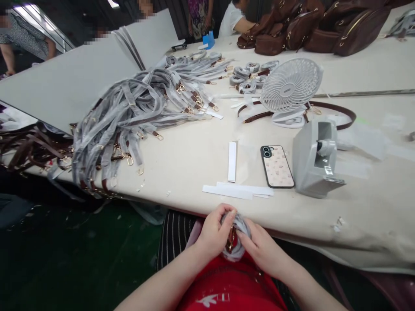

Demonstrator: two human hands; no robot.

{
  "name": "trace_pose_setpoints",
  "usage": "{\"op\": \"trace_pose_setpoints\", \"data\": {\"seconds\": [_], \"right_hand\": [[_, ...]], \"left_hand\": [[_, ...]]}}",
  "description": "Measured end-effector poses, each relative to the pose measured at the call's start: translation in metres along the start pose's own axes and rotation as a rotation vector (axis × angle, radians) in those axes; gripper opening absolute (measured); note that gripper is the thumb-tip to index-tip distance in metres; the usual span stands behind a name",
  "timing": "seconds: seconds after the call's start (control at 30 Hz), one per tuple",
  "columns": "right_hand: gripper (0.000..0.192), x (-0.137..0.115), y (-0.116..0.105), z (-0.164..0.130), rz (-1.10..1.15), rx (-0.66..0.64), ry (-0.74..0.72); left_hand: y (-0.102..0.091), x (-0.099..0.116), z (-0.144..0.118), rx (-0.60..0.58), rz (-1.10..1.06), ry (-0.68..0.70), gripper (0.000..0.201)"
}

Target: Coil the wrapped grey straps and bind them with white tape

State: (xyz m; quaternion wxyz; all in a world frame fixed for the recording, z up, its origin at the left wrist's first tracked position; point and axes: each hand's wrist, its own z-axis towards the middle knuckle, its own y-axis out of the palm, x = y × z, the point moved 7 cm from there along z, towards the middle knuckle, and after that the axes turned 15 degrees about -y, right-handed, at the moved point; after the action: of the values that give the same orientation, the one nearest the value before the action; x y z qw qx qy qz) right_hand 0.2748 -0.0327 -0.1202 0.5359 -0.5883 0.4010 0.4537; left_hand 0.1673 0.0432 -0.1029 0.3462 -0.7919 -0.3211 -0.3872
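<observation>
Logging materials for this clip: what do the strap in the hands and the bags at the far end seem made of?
The coiled strap, held by the left hand and right hand, looks wrapped in grey, slightly glossy film, probably plastic, with a gold metal clasp. The bags look like brown leather or imitation: smooth sheen, gold fittings.

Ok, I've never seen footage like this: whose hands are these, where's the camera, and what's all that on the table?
One picture, from a camera on the person's head, looking down. Their left hand and right hand hold a rolled grey strap over their lap. On the table lie a pile of grey straps, a phone, white paper strips, a tape dispenser and a small fan. Brown bags sit at the far end, near other people.
</observation>
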Motion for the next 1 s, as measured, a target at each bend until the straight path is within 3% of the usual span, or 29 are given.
{"op": "trace_pose_setpoints", "data": {"seconds": [0.1, 0.17, 0.23, 0.3, 0.43, 0.5, 0.6, 0.7, 0.83, 1.0], "right_hand": [[0.02, -0.006, -0.011, -0.008, -0.003, -0.125, 0.005], [0.02, -0.006, -0.015, -0.013, 0.026, -0.189, 0.013], [0.022, 0.0, -0.017, -0.017, 0.037, -0.219, 0.047], [0.023, 0.01, -0.017, -0.023, 0.025, -0.234, 0.096], [0.023, 0.019, -0.027, -0.04, -0.062, -0.322, 0.122], [0.026, 0.01, -0.047, -0.041, -0.174, -0.275, 0.051], [0.022, -0.013, -0.082, -0.021, -0.371, -0.053, -0.11], [0.018, -0.028, -0.088, 0.017, -0.544, 0.044, -0.258], [0.021, -0.029, -0.067, 0.063, -0.817, 0.019, -0.296], [0.013, -0.024, -0.056, 0.071, -0.94, 0.051, -0.27]], "left_hand": [[0.017, 0.011, -0.006, -0.135, 0.217, 0.016, 0.02], [0.028, 0.01, -0.009, -0.192, 0.307, 0.007, 0.027], [0.04, 0.005, -0.01, -0.252, 0.324, 0.02, 0.027], [0.053, -0.001, -0.011, -0.309, 0.314, 0.054, 0.014], [0.068, -0.008, -0.007, -0.332, 0.28, 0.11, 0.023], [0.073, -0.005, -0.008, -0.344, 0.261, 0.154, 0.025], [0.083, 0.004, -0.013, -0.395, 0.259, 0.257, 0.027], [0.09, 0.01, -0.021, -0.42, 0.347, 0.326, 0.024], [0.085, 0.011, -0.028, -0.37, 0.482, 0.335, 0.025], [0.053, 0.008, -0.036, -0.297, 0.475, 0.281, 0.029]]}}
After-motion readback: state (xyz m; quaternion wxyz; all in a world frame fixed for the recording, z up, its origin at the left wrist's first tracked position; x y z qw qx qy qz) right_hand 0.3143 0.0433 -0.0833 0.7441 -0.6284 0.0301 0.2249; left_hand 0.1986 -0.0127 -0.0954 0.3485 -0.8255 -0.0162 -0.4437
